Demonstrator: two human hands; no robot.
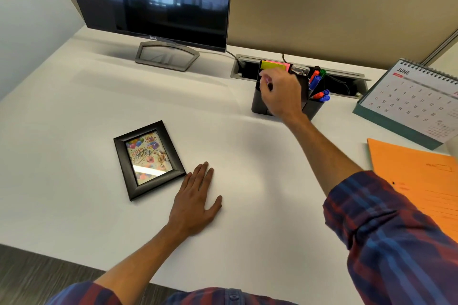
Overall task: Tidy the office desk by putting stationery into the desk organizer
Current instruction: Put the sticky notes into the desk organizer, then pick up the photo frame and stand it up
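STEP: we load the desk organizer (312, 106), far right | RIGHT: our right hand (280, 94) curled over its left compartment, contents unclear | LEFT: left hand (195, 203) flat on desk (74, 156) | NEXT: withdraw, we judge.

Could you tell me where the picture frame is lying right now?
The picture frame lies flat on the desk, left of centre, beside the left hand.

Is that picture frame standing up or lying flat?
Lying flat: the picture frame rests face-up on the desk, beside the left hand.
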